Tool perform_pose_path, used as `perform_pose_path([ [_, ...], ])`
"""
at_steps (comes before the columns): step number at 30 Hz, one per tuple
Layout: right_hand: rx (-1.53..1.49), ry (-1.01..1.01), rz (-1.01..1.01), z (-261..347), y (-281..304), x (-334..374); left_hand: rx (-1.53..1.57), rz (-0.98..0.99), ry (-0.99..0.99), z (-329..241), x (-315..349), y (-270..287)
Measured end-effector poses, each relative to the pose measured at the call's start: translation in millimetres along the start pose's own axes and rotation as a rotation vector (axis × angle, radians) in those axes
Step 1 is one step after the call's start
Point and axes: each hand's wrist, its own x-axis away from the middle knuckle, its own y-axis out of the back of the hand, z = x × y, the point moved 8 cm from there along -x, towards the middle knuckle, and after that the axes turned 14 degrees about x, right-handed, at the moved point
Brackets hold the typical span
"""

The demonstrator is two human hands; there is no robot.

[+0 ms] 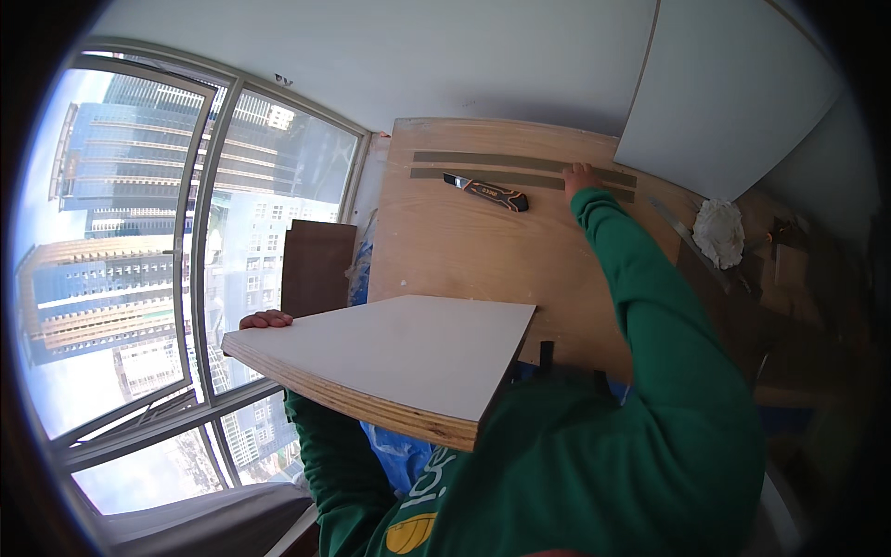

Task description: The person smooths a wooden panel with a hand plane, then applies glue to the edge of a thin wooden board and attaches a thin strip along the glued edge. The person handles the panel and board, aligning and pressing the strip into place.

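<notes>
My left hand point(266, 319) curls its fingers over the left edge of a white-faced plywood board point(408, 348). The board lies tilted against my body, its layered raw edge toward me. My right hand point(580, 176) is stretched far out over the wooden worktop point(464, 260), its fingers bent and close together on a thin grey-brown strip point(501, 161). A second such strip point(429, 174) runs alongside, nearer to me. Left of my right hand rests a black and orange utility knife point(492, 192), its tip pointing left. The undersides of my right fingers are hidden.
Large windows point(278, 139) fill the left side. A dark brown panel point(317, 267) stands between window and worktop. At the right lie a metal ruler-like strip point(687, 243) and a crumpled white cloth or bag point(718, 234). A pale panel point(729, 93) stands behind them.
</notes>
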Motion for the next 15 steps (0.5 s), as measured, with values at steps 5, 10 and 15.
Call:
perform_pose_path([
  [5, 0.004, -0.049, 0.082, -5, -4, -15, -0.059, -0.048, -0.013, -2, -6, -21],
  [10, 0.000, -0.117, 0.169, -8, 10, -8, -0.088, -0.049, 0.029, 0, -7, -20],
  [15, -0.164, 0.132, 0.217, 13, 32, -3, -0.025, -0.017, 0.049, 6, -4, -1],
])
